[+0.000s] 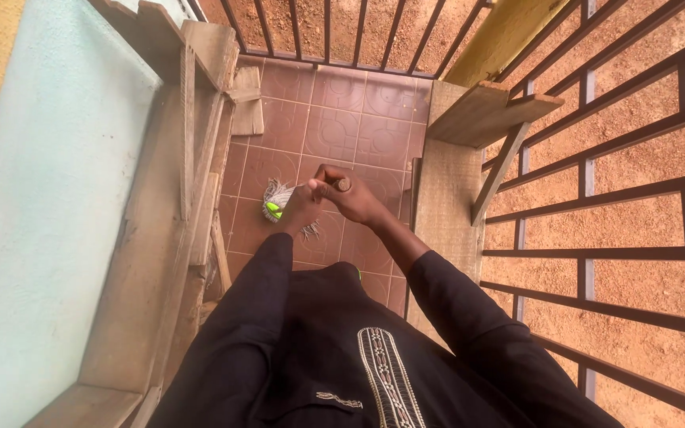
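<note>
Both my hands grip a wooden handle of a mop or broom, seen end-on. My right hand (350, 198) is wrapped round the handle's top end (343, 185). My left hand (301, 208) holds the handle just below it. Beneath my hands a head of pale stringy fibres with a bright green fitting (276, 208) rests on the brown patterned floor tiles (334, 127). My dark sleeves and dark embroidered garment fill the lower frame.
A narrow tiled balcony runs ahead. A wooden bench frame (192, 158) lines the pale green wall (49, 198) on the left. Another wooden bench (453, 190) sits on the right against dark metal railings (620, 182). Red earth lies beyond the railings.
</note>
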